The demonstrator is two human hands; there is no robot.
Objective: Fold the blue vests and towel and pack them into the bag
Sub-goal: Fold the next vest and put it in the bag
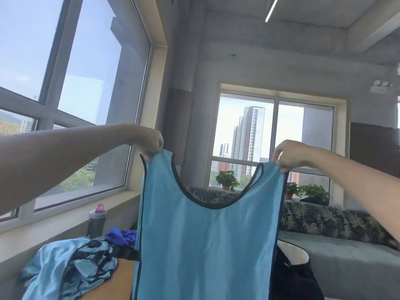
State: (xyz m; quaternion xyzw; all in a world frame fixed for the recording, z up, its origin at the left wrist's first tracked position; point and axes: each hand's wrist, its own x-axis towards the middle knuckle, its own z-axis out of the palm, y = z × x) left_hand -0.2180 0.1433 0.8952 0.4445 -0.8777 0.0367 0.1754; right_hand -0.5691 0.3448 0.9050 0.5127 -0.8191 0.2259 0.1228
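One blue vest (pixel 205 234) held up mid-scene, hanging flat, dark trim. Heap of further vests (pixel 65 263) near left on desk (pixel 112 284). Black bag (pixel 292 276) near right, partly behind the held vest. Left hand (pixel 149 141) pinching left shoulder strap; right hand (pixel 290 155) pinching right strap.

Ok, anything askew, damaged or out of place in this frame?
Nothing damaged. The vest hangs slightly crooked: the left hand pinches its strap higher than the right hand. The other vests lie in a crumpled heap on the table, still unfolded.
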